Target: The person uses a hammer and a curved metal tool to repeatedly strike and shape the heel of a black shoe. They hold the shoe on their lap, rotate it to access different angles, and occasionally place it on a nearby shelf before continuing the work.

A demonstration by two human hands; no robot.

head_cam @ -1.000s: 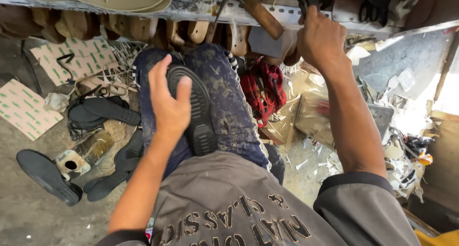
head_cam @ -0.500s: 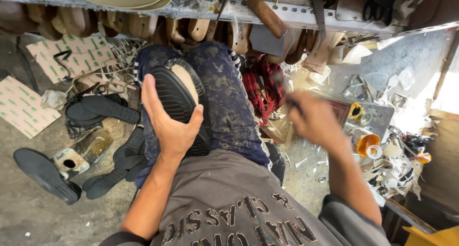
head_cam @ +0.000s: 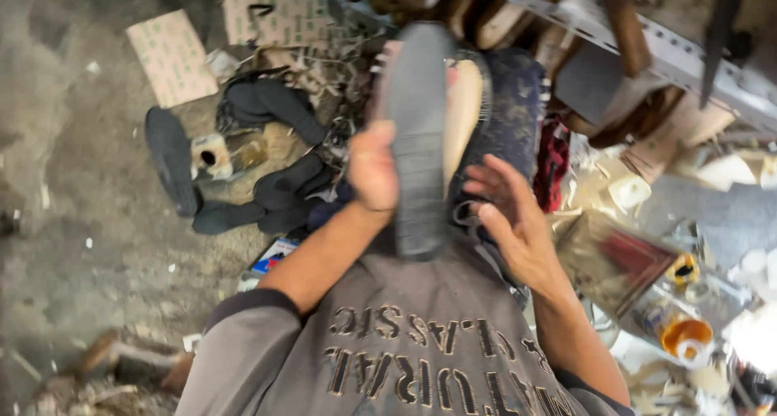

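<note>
Dark shoe sole held upright over the lap at picture centre, tread toward the camera, a tan insole edge showing at its 3 o'clock. Left hand clamped on the sole's edge at 9 o'clock. Right hand open, fingers spread, just beside the sole at 4 o'clock, contact impossible to tell. Blue patterned trousers behind. Loose dark soles scattered on the concrete floor at 9 o'clock. Metal shelf rail at 1 o'clock, orange-capped container at 4 o'clock.
</note>
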